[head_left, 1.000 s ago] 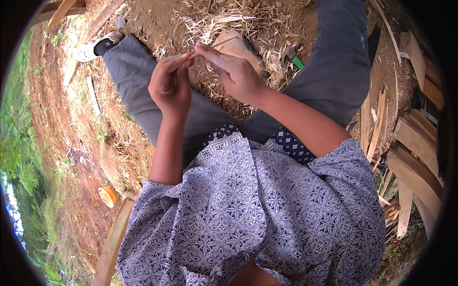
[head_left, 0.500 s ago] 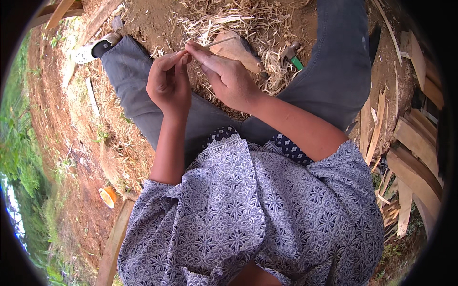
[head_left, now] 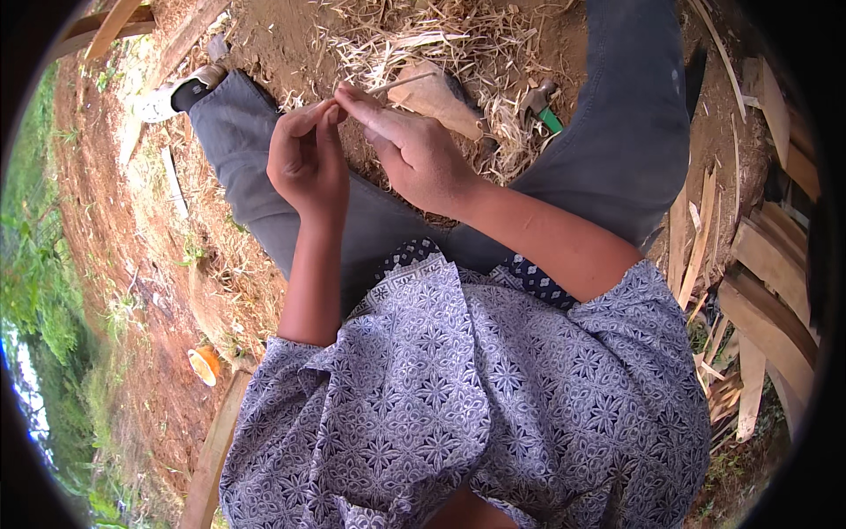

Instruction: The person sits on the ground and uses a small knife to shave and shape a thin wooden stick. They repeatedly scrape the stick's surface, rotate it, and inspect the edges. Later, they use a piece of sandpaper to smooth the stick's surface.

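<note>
A thin, pale wooden stick (head_left: 404, 82) sticks out to the right from behind the fingers of my right hand (head_left: 421, 157). Those fingers are pressed together, with their tips meeting the fingertips of my left hand (head_left: 308, 163). My left hand is closed in a pinch at the same spot, its lower fingers curled. The stick's near end is hidden between the two hands. Both hands are raised over the gap between my legs. Under the stick's free end lies a flat, light brown stone (head_left: 436, 99).
Wood shavings (head_left: 441, 31) cover the ground ahead. A hammer with a green handle (head_left: 548, 116) lies by my right leg. Curved wooden boards (head_left: 767, 326) are piled at the right. An orange cup-like object (head_left: 204, 364) and a plank (head_left: 213, 450) lie at the left.
Both hands have shifted slightly left and down, fingertips still together. The stick has moved a little with them. Elsewhere only a slight shift of the view shows.
</note>
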Action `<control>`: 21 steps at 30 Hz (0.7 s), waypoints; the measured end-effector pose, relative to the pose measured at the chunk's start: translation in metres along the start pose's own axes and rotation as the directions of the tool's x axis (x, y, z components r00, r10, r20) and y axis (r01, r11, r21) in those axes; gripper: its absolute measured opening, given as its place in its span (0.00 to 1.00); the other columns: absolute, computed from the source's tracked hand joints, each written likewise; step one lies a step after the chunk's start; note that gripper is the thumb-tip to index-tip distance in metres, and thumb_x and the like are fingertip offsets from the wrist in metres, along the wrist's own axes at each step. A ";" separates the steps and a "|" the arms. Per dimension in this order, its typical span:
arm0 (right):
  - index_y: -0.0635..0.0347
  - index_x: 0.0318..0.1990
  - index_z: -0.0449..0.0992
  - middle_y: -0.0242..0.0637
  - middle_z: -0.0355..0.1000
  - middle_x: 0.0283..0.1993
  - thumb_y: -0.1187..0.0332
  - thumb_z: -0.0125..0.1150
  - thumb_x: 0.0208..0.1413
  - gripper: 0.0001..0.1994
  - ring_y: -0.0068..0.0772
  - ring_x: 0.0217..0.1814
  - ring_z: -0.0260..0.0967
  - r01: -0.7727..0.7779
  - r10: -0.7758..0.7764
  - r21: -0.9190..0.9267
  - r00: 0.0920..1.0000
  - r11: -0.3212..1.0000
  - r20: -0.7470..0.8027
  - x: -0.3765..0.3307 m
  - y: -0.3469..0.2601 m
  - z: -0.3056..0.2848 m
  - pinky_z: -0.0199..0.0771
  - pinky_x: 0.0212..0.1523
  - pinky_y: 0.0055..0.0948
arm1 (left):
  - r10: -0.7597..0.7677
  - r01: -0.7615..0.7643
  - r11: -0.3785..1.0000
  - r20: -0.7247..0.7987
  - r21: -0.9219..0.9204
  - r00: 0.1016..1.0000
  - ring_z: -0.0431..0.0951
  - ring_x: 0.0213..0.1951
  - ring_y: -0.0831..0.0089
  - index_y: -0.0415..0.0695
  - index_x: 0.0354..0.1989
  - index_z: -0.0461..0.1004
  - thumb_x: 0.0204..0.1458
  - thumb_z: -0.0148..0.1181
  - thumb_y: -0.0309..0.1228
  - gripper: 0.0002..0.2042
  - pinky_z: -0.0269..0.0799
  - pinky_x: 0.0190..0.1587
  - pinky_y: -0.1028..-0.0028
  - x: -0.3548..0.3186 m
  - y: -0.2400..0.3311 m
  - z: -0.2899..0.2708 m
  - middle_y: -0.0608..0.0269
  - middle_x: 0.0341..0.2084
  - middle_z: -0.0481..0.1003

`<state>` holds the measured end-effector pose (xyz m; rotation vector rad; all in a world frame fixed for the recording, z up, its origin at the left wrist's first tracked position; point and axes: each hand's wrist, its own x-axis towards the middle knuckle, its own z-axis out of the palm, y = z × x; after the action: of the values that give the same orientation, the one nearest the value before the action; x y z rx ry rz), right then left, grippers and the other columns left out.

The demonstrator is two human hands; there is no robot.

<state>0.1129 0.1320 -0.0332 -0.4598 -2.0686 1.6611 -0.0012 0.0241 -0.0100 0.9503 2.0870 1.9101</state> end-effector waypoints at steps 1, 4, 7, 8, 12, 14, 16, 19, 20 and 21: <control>0.56 0.70 0.66 0.46 0.68 0.69 0.80 0.46 0.65 0.26 0.38 0.72 0.65 0.013 -0.014 0.045 1.000 0.999 0.014 -0.001 0.004 0.000 0.68 0.68 0.32 | -0.017 0.017 1.000 -0.014 -0.014 1.000 0.83 0.42 0.69 0.33 0.43 0.73 0.62 0.55 0.14 0.04 0.81 0.48 0.72 -0.002 -0.002 -0.001 0.52 0.40 0.80; 0.59 0.69 0.67 0.46 0.67 0.70 0.83 0.48 0.63 0.26 0.39 0.73 0.64 -0.195 0.197 -0.084 0.980 0.977 0.015 0.008 0.043 -0.016 0.66 0.69 0.31 | -0.038 0.038 0.999 -0.025 0.015 0.999 0.84 0.42 0.67 0.33 0.43 0.73 0.63 0.55 0.14 0.04 0.82 0.49 0.71 0.004 0.002 -0.003 0.51 0.41 0.80; 0.58 0.69 0.67 0.48 0.67 0.69 0.79 0.49 0.65 0.25 0.40 0.72 0.65 -0.026 0.024 0.031 0.999 0.999 0.039 0.007 -0.005 0.002 0.67 0.69 0.32 | -0.016 0.015 1.000 -0.026 -0.016 1.000 0.83 0.41 0.69 0.33 0.43 0.73 0.62 0.55 0.14 0.04 0.82 0.48 0.72 -0.003 -0.003 -0.005 0.52 0.40 0.80; 0.58 0.69 0.67 0.48 0.67 0.69 0.79 0.49 0.65 0.25 0.40 0.72 0.65 -0.051 0.050 0.033 0.998 0.998 0.035 -0.001 0.001 0.004 0.67 0.69 0.32 | -0.033 0.032 0.998 -0.035 -0.050 0.999 0.83 0.41 0.70 0.33 0.42 0.73 0.62 0.55 0.14 0.03 0.81 0.48 0.73 -0.003 0.000 -0.002 0.53 0.39 0.79; 0.57 0.69 0.67 0.49 0.68 0.69 0.81 0.49 0.64 0.25 0.42 0.73 0.64 -0.291 0.295 -0.118 0.956 0.949 0.014 0.017 0.035 -0.020 0.66 0.70 0.32 | -0.037 0.038 0.999 -0.041 0.011 0.998 0.83 0.40 0.71 0.32 0.40 0.72 0.61 0.56 0.14 0.03 0.81 0.47 0.74 0.005 -0.002 -0.003 0.55 0.38 0.79; 0.57 0.69 0.67 0.49 0.68 0.69 0.79 0.48 0.65 0.24 0.42 0.73 0.64 -0.161 0.162 -0.046 0.987 0.986 0.019 0.008 0.016 -0.005 0.66 0.70 0.32 | 0.011 -0.011 0.999 -0.011 0.047 1.000 0.84 0.40 0.69 0.33 0.41 0.73 0.62 0.56 0.14 0.03 0.82 0.47 0.72 0.008 -0.001 0.000 0.52 0.39 0.80; 0.57 0.68 0.68 0.48 0.68 0.68 0.77 0.48 0.66 0.23 0.42 0.73 0.64 -0.080 0.080 0.004 0.997 0.997 0.011 0.003 0.002 0.002 0.66 0.70 0.33 | -0.002 0.002 0.999 -0.008 0.046 1.000 0.84 0.40 0.68 0.33 0.42 0.73 0.62 0.56 0.14 0.04 0.83 0.46 0.71 -0.001 0.003 -0.002 0.52 0.39 0.80; 0.61 0.68 0.68 0.48 0.69 0.68 0.79 0.48 0.65 0.23 0.42 0.72 0.65 -0.363 0.357 -0.174 0.932 0.916 -0.064 0.008 0.076 -0.027 0.67 0.68 0.34 | 0.028 -0.028 1.000 0.003 -0.004 1.000 0.84 0.40 0.68 0.33 0.42 0.72 0.62 0.56 0.14 0.04 0.83 0.46 0.72 0.010 0.007 0.007 0.52 0.39 0.80; 0.61 0.68 0.68 0.49 0.69 0.68 0.78 0.46 0.66 0.23 0.42 0.72 0.65 -0.297 0.293 -0.137 0.955 0.945 -0.047 0.009 0.059 -0.021 0.68 0.67 0.34 | 0.045 -0.046 0.999 0.030 0.007 0.999 0.84 0.41 0.68 0.33 0.42 0.72 0.62 0.56 0.14 0.04 0.82 0.46 0.72 0.012 0.008 0.003 0.52 0.39 0.80; 0.61 0.68 0.68 0.49 0.68 0.68 0.77 0.45 0.66 0.22 0.41 0.72 0.65 -0.221 0.220 -0.107 0.975 0.969 -0.023 0.011 0.028 -0.015 0.68 0.67 0.34 | 0.066 -0.067 0.998 0.044 0.016 0.997 0.84 0.41 0.68 0.33 0.42 0.72 0.62 0.55 0.13 0.04 0.82 0.46 0.72 0.011 0.004 0.004 0.52 0.39 0.80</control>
<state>0.1114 0.1565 -0.0559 -0.7582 -2.1735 1.6662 -0.0067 0.0332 -0.0033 1.0680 2.0763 1.8881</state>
